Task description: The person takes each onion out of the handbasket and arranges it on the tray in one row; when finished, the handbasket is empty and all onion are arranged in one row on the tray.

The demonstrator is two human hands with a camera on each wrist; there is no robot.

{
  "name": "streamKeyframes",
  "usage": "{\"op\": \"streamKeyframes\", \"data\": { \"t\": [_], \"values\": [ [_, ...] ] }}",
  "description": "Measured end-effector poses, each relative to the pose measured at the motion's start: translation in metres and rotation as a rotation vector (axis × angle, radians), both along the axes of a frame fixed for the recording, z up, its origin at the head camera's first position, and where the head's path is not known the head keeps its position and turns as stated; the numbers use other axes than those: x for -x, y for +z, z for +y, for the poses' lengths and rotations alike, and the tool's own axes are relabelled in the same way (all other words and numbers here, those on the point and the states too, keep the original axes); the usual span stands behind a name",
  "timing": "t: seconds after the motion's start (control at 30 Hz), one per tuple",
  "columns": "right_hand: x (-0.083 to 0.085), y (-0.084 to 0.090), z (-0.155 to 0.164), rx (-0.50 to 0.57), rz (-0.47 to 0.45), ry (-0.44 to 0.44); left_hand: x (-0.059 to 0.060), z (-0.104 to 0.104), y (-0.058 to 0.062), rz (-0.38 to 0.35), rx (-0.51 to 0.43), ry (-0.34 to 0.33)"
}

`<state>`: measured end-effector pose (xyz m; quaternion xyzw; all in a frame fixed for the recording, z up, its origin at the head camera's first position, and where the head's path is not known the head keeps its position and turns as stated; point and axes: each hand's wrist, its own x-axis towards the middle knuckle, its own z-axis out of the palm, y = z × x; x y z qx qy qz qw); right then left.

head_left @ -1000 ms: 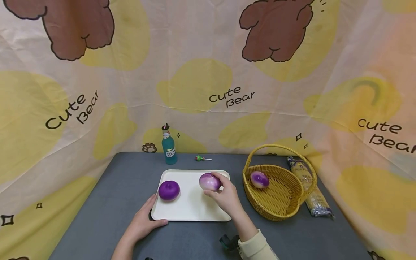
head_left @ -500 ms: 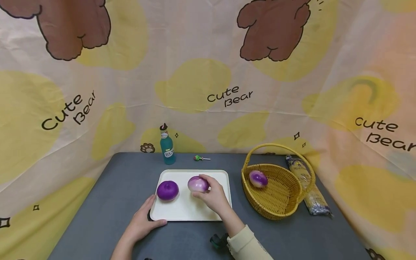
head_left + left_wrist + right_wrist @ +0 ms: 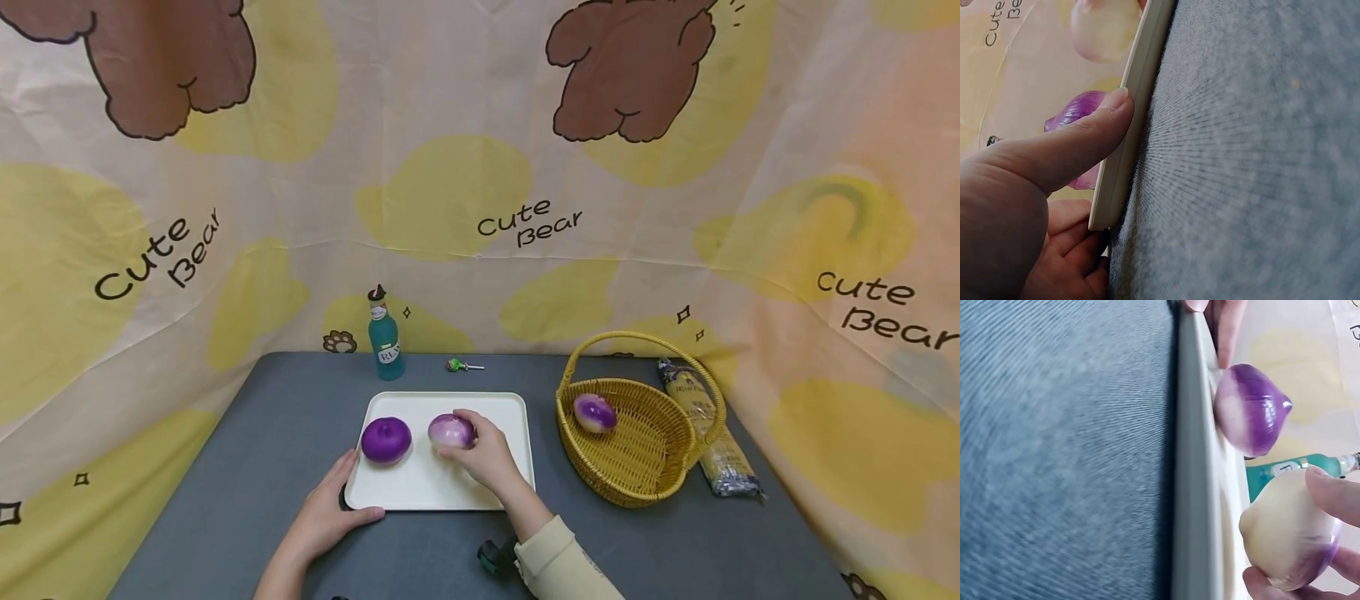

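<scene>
Behind tray (image 3: 517, 400): bottle (image 3: 384, 333), lollipop (image 3: 459, 365).

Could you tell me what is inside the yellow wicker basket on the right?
One purple-and-white onion lies inside the wicker basket. Its near wall hides part of the floor, so anything small lying low there cannot be seen.

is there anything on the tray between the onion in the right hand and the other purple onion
Nothing visible. The right hand holds the pale onion just right of the purple onion; only bare tray shows in the small gap.
</scene>
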<state>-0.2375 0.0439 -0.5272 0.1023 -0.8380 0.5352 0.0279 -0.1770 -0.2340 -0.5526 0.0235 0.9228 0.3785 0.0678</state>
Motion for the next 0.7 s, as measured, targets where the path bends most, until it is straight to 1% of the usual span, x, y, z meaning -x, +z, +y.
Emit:
{"op": "streamKeyframes", "data": {
  "t": [0.2, 0.27, 0.53, 0.7],
  "values": [
    [0.0018, -0.0075, 0.0018, -0.049, -0.009, 0.005, -0.0013, 0.0006, 0.0019, 0.012, 0.004, -0.012],
    [0.0023, -0.0086, 0.0029, -0.05, -0.01, 0.013, -0.0023, 0.0006, 0.0021, 0.018, 0.006, -0.016],
    [0.0041, -0.0071, 0.0035, -0.06, -0.037, 0.031, -0.0017, -0.0006, -0.0003, 0.038, -0.005, -0.003],
    [0.0016, -0.0051, 0.0048, -0.079, -0.044, 0.028, -0.0032, 0.0001, 0.0005, 0.044, -0.006, -0.007]
  ]
}}
